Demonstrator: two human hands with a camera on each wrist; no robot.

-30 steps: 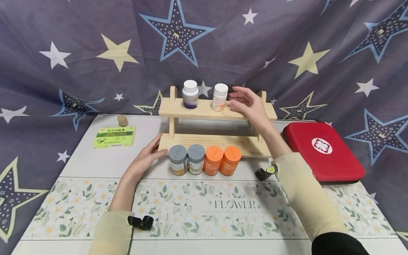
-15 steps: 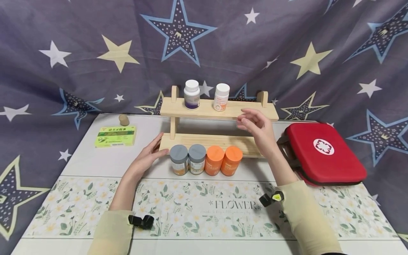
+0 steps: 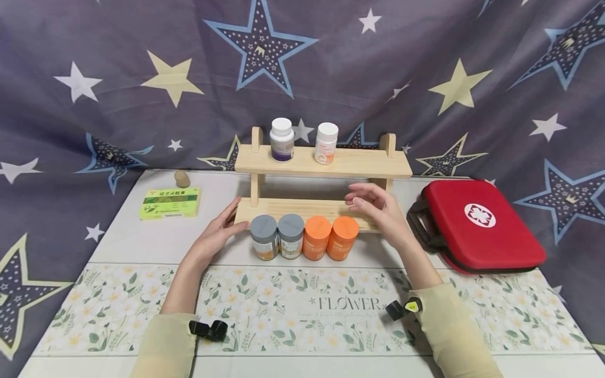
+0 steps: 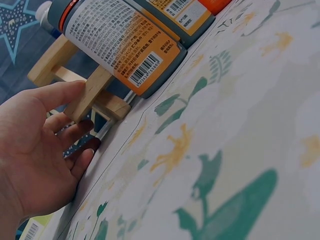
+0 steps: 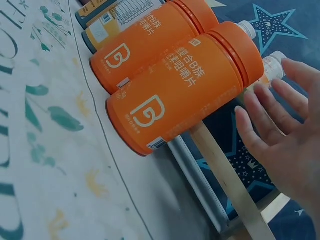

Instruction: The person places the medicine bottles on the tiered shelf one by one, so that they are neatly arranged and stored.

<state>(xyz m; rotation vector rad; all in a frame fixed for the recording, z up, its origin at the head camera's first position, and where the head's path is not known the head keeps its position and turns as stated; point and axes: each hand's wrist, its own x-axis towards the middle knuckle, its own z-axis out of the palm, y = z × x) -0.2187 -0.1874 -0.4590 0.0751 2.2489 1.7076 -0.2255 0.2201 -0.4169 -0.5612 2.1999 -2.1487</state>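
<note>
A two-tier wooden display rack (image 3: 283, 206) stands at the back of the table. My left hand (image 3: 214, 239) holds its lower left end; in the left wrist view, the thumb lies against the board with the fingers beyond it. My right hand (image 3: 380, 212), fingers loosely bent and holding nothing, hovers over the lower board's right part. Right beside it is an orange jar (image 3: 342, 239); another orange jar (image 3: 316, 239) and two grey-lidded jars (image 3: 264, 238) continue the row before the rack. On the top board stand a white-and-purple bottle (image 3: 282, 140) and a white-and-orange bottle (image 3: 326, 143).
A red first-aid case (image 3: 482, 226) with a black handle lies at the right. A green medicine box (image 3: 170, 203) lies at the left, with a small brown cylindrical object (image 3: 181, 179) behind it. A star-patterned curtain (image 3: 302, 68) hangs directly behind the rack.
My right hand has come down from beside the white-and-orange bottle on the top board to the lower board's level. My left hand and the bottles and jars have stayed in place.
</note>
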